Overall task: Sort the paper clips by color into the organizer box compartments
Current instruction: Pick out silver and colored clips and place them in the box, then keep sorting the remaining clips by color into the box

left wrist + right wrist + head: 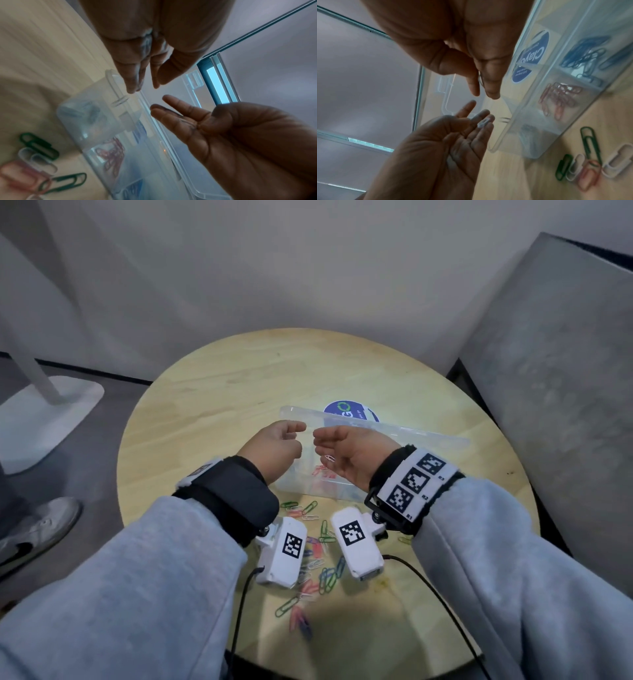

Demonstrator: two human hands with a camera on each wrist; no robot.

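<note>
Both my hands hover over the clear organizer box (428, 440), fingertips almost meeting. My left hand (301, 437) has loosely extended fingers, and something whitish lies in its palm (453, 155). A white paper clip (483, 122) shows at its fingertips; in the head view this clip (329, 457) sits under my right hand (317, 444). I cannot tell which hand touches it. My right hand's fingers are straight. Blue clips (583, 51) and red clips (558, 97) fill separate compartments. Loose mixed clips (322, 556) lie under my wrists.
The round wooden table (222, 405) carries a blue sticker (349, 410) behind the box, whose lid stands open. A grey panel (565, 371) leans at the right. A white stand base (44, 419) and someone's shoe (37, 525) are on the floor at the left.
</note>
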